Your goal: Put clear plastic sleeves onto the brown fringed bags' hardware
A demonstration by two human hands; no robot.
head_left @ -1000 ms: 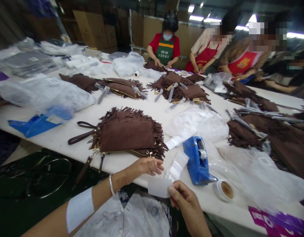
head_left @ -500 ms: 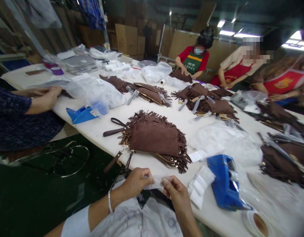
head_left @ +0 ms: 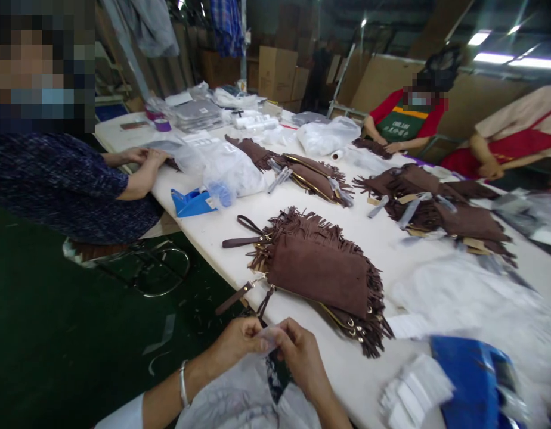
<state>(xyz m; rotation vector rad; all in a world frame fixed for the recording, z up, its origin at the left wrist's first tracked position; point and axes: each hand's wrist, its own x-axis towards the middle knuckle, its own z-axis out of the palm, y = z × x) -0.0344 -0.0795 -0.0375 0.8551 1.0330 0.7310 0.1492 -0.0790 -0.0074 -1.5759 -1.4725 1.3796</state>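
Observation:
In front of my body, my left hand (head_left: pixel 235 342) and my right hand (head_left: pixel 302 354) are close together. Both pinch a small translucent plastic piece (head_left: pixel 270 335) between thumbs and fingers; whether it is a bag or a sheet I cannot tell. Just beyond them, a brown fringed bag (head_left: pixel 320 274) lies flat on the white table (head_left: pixel 231 262). Its loop wrist strap (head_left: pixel 242 242) points left, and a second strap (head_left: pixel 235 298) hangs near the edge. Neither hand touches the bag.
On the right are a blue tape dispenser (head_left: pixel 466 381), folded white pieces (head_left: pixel 416 390) and clear plastic bags (head_left: pixel 463 292). More brown bags (head_left: pixel 472 220) lie beyond. A co-worker (head_left: pixel 79 179) sits left, near another blue dispenser (head_left: pixel 192 202); others work across the table.
The view has swung left, so the table things sit further right. My hands have drawn closer together, and less of the plastic shows between them.

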